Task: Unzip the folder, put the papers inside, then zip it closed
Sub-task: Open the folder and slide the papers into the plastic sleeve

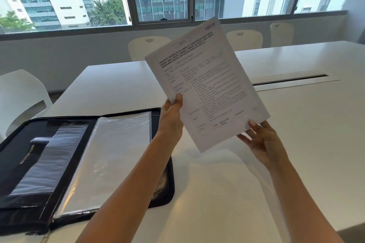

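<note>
A black zip folder [13, 150] lies wide open on the white table [296, 144] at the lower left, clear plastic sleeves [110, 154] showing on its right half. The papers [209, 85], white printed sheets, are held tilted in the air above the table, right of the folder. My left hand [173, 112] grips their left edge with the thumb on the front. My right hand [260, 142] holds their lower right corner, fingers spread behind and under it.
White chairs stand along the far side [148, 47] [245, 39] [281, 33] and at the left [19, 96]. A long cable slot [290, 79] runs across the table at the right. Windows fill the back wall.
</note>
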`<state>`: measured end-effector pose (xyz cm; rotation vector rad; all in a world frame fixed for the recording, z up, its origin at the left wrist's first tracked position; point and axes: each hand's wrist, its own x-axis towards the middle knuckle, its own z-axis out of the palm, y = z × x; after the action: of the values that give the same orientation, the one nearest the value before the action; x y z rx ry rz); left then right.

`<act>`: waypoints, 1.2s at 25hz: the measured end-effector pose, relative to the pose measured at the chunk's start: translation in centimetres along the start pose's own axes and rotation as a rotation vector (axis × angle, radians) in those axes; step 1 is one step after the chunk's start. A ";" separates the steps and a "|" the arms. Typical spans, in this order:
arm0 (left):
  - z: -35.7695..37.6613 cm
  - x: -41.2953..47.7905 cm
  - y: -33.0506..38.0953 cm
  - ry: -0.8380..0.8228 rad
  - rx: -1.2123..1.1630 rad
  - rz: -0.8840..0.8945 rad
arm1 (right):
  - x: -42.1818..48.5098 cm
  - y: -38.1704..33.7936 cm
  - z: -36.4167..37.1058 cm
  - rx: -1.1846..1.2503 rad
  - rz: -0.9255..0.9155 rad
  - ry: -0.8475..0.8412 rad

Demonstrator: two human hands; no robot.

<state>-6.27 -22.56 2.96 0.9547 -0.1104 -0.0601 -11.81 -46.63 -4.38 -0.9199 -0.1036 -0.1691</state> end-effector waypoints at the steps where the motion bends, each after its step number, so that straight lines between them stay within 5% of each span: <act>1: 0.3 -0.1 -0.3 0.019 -0.076 -0.032 | 0.0 0.8 1.1 0.062 -0.016 0.008; 5: 0.6 -0.6 -2.0 0.165 -0.290 -0.146 | 0.5 3.1 5.8 0.176 -0.066 0.051; 8: -1.1 -0.3 -2.1 0.191 -0.134 -0.115 | 1.0 3.2 7.5 0.064 -0.103 0.124; 10: -3.0 0.3 -1.7 0.198 0.317 -0.052 | 1.3 2.8 7.3 -0.037 -0.131 0.181; 13: -7.5 2.0 -2.6 0.274 1.307 -0.050 | 1.8 2.2 6.4 -0.140 -0.123 0.260; 15: -9.1 2.6 -3.3 0.341 1.645 -0.093 | 1.7 1.8 5.8 -0.143 -0.099 0.264; 18: -9.7 3.9 -1.9 0.367 1.247 0.052 | 1.4 0.3 4.3 -0.132 -0.086 0.152; 19: -10.0 4.5 -0.5 0.266 0.922 0.046 | 1.4 -0.4 3.8 -0.153 -0.073 0.117; 22: -10.5 5.8 4.8 -0.261 0.132 -0.357 | 1.3 -2.5 2.4 -0.255 -0.006 0.014; 25: -9.9 6.4 6.9 -0.415 0.332 -0.433 | 1.3 -3.7 1.7 -0.327 0.045 -0.021; 28: -8.2 5.9 6.4 -0.336 0.813 -0.218 | 1.6 -3.9 1.6 -0.400 0.075 0.036; 30: -7.9 5.6 5.6 -0.263 0.842 -0.216 | 1.9 -3.6 1.9 -0.489 0.087 0.098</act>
<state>0.25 -13.47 3.36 1.7959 -0.2880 -0.3597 -10.61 -47.39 -0.11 -1.3991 0.0730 -0.1611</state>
